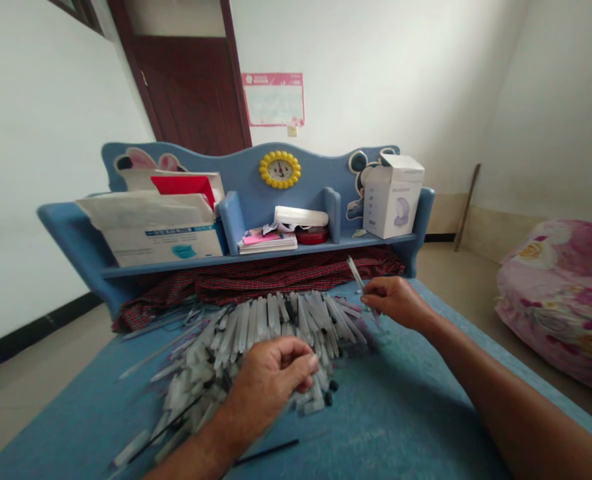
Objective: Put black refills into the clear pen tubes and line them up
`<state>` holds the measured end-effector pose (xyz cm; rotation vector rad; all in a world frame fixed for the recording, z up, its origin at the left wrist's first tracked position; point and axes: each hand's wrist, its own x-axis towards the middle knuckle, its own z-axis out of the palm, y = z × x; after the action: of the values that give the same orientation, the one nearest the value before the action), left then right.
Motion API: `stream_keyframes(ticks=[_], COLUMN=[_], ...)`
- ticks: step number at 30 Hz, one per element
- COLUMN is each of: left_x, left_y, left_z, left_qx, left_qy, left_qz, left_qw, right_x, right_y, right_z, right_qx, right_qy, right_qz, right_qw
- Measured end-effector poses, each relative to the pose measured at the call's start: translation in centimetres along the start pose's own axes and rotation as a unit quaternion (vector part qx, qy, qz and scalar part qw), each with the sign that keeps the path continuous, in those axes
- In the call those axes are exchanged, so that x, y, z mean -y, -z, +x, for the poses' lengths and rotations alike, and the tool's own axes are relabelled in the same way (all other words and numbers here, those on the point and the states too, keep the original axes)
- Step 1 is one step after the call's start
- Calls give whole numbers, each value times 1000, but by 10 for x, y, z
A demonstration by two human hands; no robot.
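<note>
In the head view my right hand [396, 301] pinches a slim clear plastic tube [355, 272], raised and tilted above the far right of the table. My left hand [279, 373] is closed, thumb against curled fingers, in front of a large pile of whitish translucent plastic tubes [246, 327]. Whatever the left fingers hold, if anything, is hidden. Several tubes in the pile have dark ends. A thin black rod [269, 453] lies on the blue table surface [386, 413] below my left wrist.
A blue shelf [166, 268] along the back carries a mask box [176, 243], papers, a red round tin [311, 236] and a white carton [391, 203]. Checked red cloth [256, 277] lies beneath it. A pink floral covered heap [561, 293] stands at right.
</note>
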<state>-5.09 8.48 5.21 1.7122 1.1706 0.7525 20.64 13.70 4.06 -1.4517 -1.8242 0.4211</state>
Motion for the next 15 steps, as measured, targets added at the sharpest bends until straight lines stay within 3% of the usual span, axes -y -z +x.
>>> stream_keyframes(ticks=[6,10,15], left_x=[-3,-4,-2], left_y=[-3,-4,-5], left_z=[-5,-7,-6], left_qx=[56,79,83], left_qy=[-2,-6,-19], left_qz=[57,87,118], left_qw=[997,993,989], right_x=[-33,-43,-55], right_y=[15,23,25], right_z=[8,8,8], right_qx=[-62,-114,-89], right_qy=[-154,-215,-258], right_qz=[35,23,-18], right_qw=[986,970,962])
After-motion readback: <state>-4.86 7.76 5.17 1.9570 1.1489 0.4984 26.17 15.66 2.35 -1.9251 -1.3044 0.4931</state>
